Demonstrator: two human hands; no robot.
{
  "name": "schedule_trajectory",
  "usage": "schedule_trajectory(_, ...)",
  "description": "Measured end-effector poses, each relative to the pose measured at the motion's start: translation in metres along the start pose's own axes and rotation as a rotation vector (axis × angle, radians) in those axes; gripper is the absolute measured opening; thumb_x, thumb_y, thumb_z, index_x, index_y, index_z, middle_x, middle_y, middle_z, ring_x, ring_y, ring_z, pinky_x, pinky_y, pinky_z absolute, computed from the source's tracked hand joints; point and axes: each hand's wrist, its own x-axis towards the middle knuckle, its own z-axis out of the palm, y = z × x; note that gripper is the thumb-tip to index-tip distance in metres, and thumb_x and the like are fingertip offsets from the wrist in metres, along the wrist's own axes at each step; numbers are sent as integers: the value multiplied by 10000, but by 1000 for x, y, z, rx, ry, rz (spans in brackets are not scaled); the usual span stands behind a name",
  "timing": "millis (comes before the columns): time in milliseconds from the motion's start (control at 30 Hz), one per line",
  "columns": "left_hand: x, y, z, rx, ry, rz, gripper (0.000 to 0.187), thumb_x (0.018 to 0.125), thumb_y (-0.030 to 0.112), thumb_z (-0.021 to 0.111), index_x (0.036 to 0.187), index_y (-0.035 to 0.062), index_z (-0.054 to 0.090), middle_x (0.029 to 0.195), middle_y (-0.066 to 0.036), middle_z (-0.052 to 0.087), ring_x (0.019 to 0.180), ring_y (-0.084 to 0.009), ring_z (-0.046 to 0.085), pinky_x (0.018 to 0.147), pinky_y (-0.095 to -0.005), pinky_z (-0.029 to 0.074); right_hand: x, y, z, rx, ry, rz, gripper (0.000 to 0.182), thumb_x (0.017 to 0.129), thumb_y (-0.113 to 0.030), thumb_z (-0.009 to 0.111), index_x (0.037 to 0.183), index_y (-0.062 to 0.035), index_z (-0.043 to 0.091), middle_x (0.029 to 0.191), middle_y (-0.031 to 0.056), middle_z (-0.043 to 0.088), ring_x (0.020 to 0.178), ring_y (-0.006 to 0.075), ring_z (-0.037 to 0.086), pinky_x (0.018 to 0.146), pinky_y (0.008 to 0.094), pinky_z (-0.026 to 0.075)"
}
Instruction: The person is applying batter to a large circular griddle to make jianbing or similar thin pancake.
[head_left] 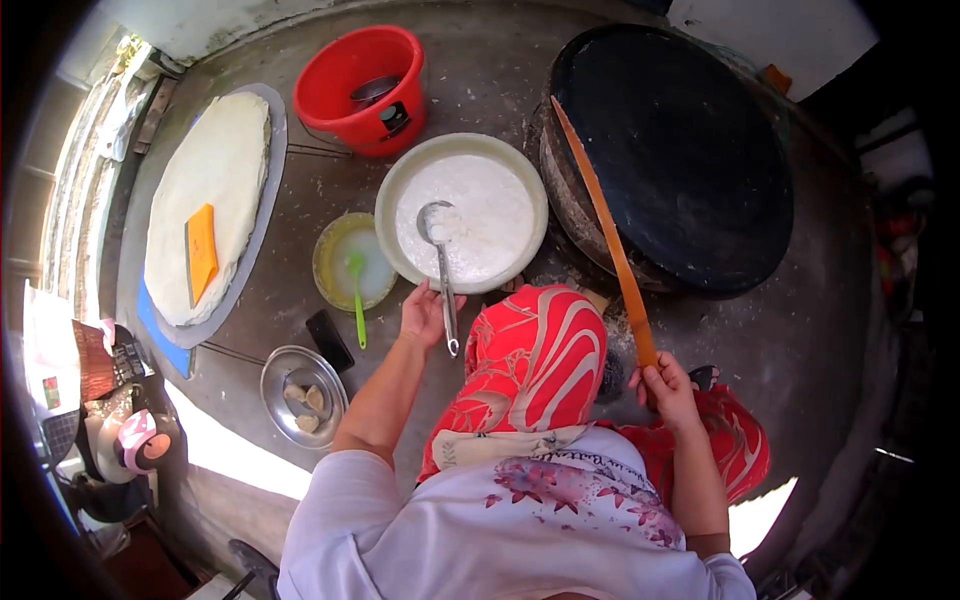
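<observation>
My right hand (668,392) is closed round the lower end of a long wooden spatula (612,230), whose narrow tip lies over the near left edge of a big round black griddle (680,160). Palm up and fingers apart, my left hand (426,314) is at the near rim of a pale basin (535,235), behind the handle of a metal ladle (446,290). White batter (485,205) fills much of the basin, and the ladle's bowl rests in it. Left of the basin stands a yellowish bowl (325,270) of cloudy liquid with a green spoon (358,295).
A red bucket (350,115) stands behind the basin. At left, a stack of pale flatbreads (205,160) on a round board carries an orange scraper (201,250). Nearer me are a black phone (329,340) and a metal plate (280,425) with several pale pieces.
</observation>
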Motion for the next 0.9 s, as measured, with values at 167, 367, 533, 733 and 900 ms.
schedule_trajectory(167, 20, 0, -8, 49, -14, 25, 519, 845, 311, 492, 1127, -108, 372, 1069, -248, 500, 971, -376, 516, 922, -467, 397, 17, 1, 6, 21, -4, -28, 125, 907, -139, 433, 994, -61, 476, 784, 20, 576, 548, 48, 459, 465, 151, 310)
schedule_trajectory(367, 21, 9, 20, 202, 112, -321, 458, 889, 310, 409, 1081, -106, 413, 987, -218, 549, 867, -338, 565, 791, -424, 486, 26, -8, 17, -50, 2, 34, 148, 899, -163, 452, 983, -47, 487, 777, 31, 574, 564, 60, 469, 526, 162, 349)
schedule_trajectory(533, 13, 26, 64, 167, 284, -284, 338, 925, 272, 337, 1025, -18, 479, 692, -80, 541, 557, -164, 515, 523, -274, 476, 28, -9, 21, -57, -34, -43, 133, 891, -90, 447, 1000, -30, 491, 776, 22, 566, 585, 57, 465, 563, 180, 382)
schedule_trajectory(733, -6, 47, 79, 1020, 524, -59, 242, 889, 201, 403, 910, -11, 517, 594, -75, 491, 438, -191, 428, 465, -314, 389, 31, 3, 18, -60, -17, -71, 125, 889, -93, 453, 984, -29, 504, 768, 17, 561, 587, 54, 461, 562, 176, 377)
schedule_trajectory(900, -36, 14, 90, 2229, 472, 392, 224, 817, 143, 451, 852, -6, 615, 918, -212, 605, 809, -348, 602, 707, -423, 467, 36, -4, 21, -8, 36, -23, 122, 889, -92, 454, 981, -32, 508, 762, 11, 558, 589, 50, 460, 559, 170, 372)
